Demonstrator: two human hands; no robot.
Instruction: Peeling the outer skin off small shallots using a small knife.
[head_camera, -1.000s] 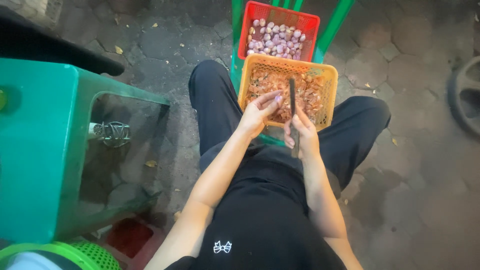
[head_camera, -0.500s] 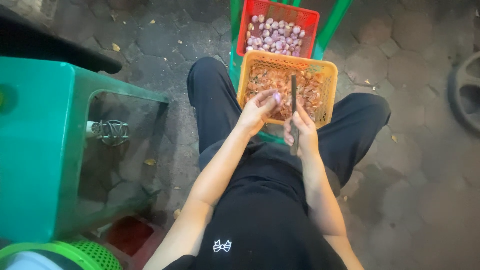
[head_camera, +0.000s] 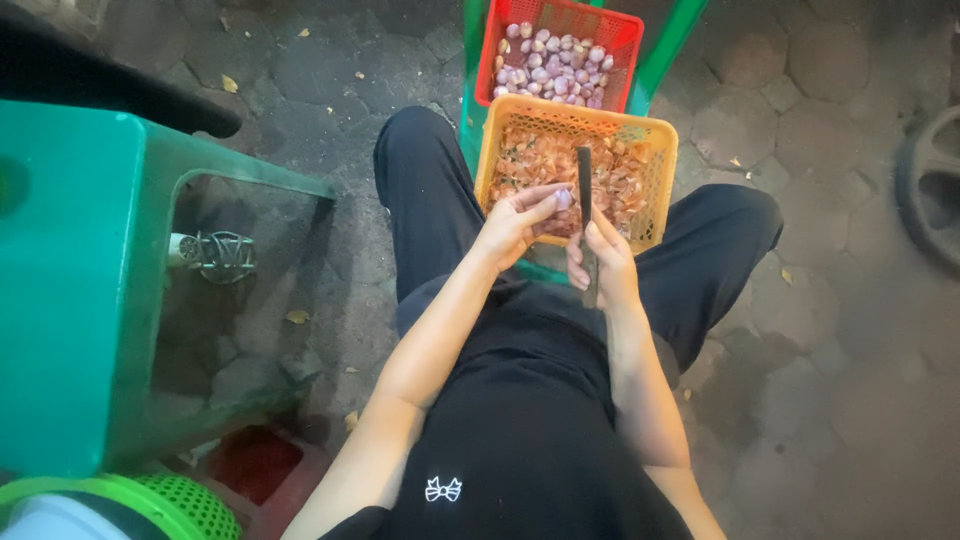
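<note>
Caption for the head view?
Seated person's right hand holds a knife, left hand a shallot, over an orange basket of peels.

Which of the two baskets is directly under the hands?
The orange basket, holding reddish peels. The red basket, with peeled purple bulbs, sits beyond it, away from the hands.

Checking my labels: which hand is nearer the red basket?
Left. The left hand reaches over the orange basket toward the red basket; the right hand sits farther back.
</note>
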